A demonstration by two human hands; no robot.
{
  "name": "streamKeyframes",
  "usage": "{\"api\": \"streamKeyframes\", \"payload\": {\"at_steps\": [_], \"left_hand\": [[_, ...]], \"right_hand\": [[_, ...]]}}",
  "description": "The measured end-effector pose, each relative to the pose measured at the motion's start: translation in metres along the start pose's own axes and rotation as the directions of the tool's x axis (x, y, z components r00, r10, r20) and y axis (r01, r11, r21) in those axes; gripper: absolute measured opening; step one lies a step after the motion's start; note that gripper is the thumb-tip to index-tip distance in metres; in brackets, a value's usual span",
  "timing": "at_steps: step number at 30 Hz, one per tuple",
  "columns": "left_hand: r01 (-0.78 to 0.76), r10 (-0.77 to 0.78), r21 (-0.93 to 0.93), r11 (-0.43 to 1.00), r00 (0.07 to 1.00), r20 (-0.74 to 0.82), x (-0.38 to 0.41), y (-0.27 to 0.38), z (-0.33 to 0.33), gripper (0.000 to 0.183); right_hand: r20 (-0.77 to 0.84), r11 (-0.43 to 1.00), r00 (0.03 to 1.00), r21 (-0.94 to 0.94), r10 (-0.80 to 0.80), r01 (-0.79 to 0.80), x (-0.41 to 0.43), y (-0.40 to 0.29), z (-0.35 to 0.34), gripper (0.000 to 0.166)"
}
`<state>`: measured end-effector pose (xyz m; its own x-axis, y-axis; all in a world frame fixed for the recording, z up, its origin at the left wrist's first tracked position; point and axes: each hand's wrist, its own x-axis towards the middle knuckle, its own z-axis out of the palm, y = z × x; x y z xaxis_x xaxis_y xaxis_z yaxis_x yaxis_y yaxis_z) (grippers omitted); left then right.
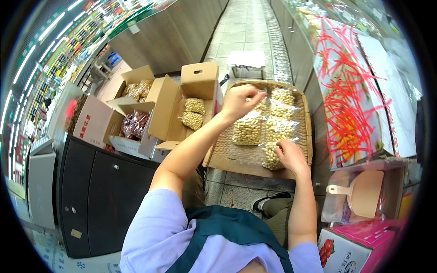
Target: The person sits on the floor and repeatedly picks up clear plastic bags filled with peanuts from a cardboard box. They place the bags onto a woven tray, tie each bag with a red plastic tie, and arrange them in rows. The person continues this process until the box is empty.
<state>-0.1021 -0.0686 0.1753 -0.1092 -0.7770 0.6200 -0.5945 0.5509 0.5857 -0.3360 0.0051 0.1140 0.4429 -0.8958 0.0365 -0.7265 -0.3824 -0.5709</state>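
A shallow woven bamboo tray (232, 155) stands before me with several clear plastic bags of pale, peanut-like nuts in it. My left hand (241, 99) is at the tray's far side, fingers closed at the top of a bag (260, 106) that it partly hides. At the near right, the fingers of my right hand (289, 155) touch the upper right part of another bag of nuts (270, 157); whether they grip it I cannot tell. A fuller-looking bag (247, 129) lies upright between the hands, beside a column of bags (280, 128) on the right.
Left of the tray, an open cardboard box (164, 109) holds bags of nuts (193, 117); another holds bagged dark red dried fruit (134, 124). Red ties (344, 99) lie along the right counter, above a beige plastic scoop (367, 192). A small white-topped stool (245, 58) stands beyond the tray.
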Motion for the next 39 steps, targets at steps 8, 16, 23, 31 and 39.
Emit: {"api": "streamKeyframes", "payload": {"at_steps": [8,16,23,31,39], "left_hand": [[0.757,-0.96,-0.591,0.279,0.205,-0.191,-0.129,-0.228,-0.077,0.015],[0.871,-0.918,-0.489,-0.057,-0.238,-0.316,-0.228,-0.365,-0.126,0.009],[0.992,-0.944,0.091,-0.085,-0.051,-0.326,-0.21,-0.366,-0.112,0.044],[0.922,-0.895,0.308,0.234,0.328,-0.301,-0.249,-0.429,-0.111,0.077],[0.947,-0.943,0.317,-0.04,0.069,-0.325,-0.224,-0.436,-0.11,0.065]], "right_hand": [[-0.005,0.999,1.0,-0.021,-0.025,0.025,0.012,-0.015,-0.001,0.023],[-0.039,0.998,0.998,-0.007,-0.055,0.054,0.032,-0.027,0.011,0.015],[-0.03,0.993,0.999,-0.118,-0.019,0.015,0.05,-0.028,0.024,0.008],[0.116,0.989,0.993,-0.146,0.001,0.016,0.074,-0.03,0.051,0.008],[0.21,0.981,0.977,-0.193,0.028,0.013,0.08,-0.031,0.066,0.009]]}}
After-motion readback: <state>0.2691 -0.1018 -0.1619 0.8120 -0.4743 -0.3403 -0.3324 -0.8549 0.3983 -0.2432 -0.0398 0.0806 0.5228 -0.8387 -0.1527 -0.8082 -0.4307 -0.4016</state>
